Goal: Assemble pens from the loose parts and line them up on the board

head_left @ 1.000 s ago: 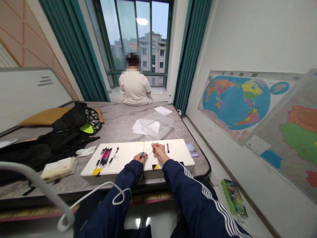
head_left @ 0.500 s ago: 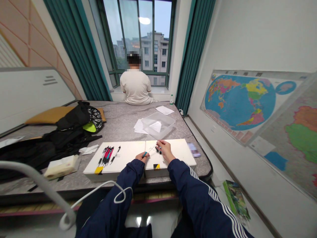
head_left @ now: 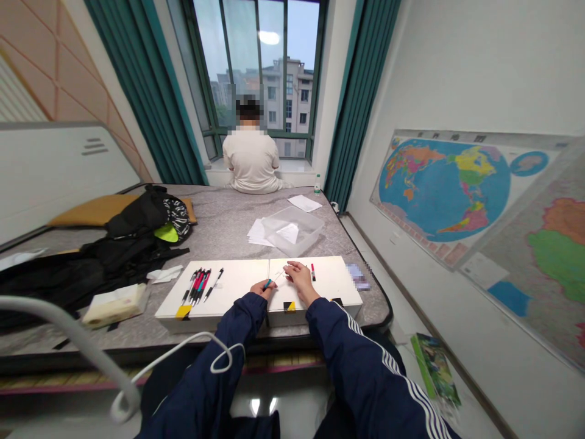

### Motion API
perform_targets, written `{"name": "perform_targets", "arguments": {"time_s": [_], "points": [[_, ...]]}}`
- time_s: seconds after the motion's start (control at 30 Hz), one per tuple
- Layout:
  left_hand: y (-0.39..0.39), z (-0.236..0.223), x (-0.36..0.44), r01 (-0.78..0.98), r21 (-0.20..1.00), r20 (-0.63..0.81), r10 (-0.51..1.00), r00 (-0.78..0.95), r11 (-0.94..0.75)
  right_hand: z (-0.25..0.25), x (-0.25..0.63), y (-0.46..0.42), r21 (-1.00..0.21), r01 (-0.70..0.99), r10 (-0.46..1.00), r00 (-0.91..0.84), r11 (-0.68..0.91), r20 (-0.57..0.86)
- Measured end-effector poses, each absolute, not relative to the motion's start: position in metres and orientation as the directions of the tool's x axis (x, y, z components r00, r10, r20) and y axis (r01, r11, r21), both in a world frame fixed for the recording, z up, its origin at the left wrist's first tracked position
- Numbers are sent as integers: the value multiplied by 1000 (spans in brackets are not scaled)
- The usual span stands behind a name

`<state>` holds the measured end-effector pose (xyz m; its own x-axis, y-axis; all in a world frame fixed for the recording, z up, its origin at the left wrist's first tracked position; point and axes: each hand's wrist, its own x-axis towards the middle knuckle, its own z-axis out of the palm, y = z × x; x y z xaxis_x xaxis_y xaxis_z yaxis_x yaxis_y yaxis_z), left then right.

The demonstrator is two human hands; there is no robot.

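Over the white box, my left hand is closed on a short teal pen barrel. A thin white pen refill slants up from the barrel toward my right hand, whose fingers pinch its far end. Whether the refill's lower end sits inside the barrel is too small to tell. Just beyond my right hand lies a small red and black pen part. To the left, several pens with black, red and teal parts lie side by side, and one black and clear pen lies apart.
The white box sits at the bed's near edge. Behind it stand a clear plastic bin and papers. A tissue pack and black backpack lie left. A grey tube crosses the lower left. A person sits by the window.
My right hand moved right and slightly away from my left hand, uncovering small black parts, then came back left over them. My left hand keeps hold of the teal barrel. The view shifted slightly.
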<state>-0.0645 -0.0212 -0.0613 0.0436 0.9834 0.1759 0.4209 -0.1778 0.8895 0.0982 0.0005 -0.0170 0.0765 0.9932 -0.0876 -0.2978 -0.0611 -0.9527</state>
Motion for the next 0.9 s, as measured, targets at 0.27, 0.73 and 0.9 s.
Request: {"name": "perform_targets", "arguments": {"time_s": [0.27, 0.73, 0.9], "points": [[-20, -61, -65, 408, 899, 148, 988, 52, -156, -9, 92, -8, -982, -185, 999, 40, -28, -36], [-20, -58, -61, -59, 998, -12, 997, -70, 8, -16, 148, -9, -959, -268, 964, 265, 88, 14], [-17, -63, -61, -78, 997, -7, 997, -75, 1, -33, 187, -19, -936, -345, 943, 328, 66, -55]]}}
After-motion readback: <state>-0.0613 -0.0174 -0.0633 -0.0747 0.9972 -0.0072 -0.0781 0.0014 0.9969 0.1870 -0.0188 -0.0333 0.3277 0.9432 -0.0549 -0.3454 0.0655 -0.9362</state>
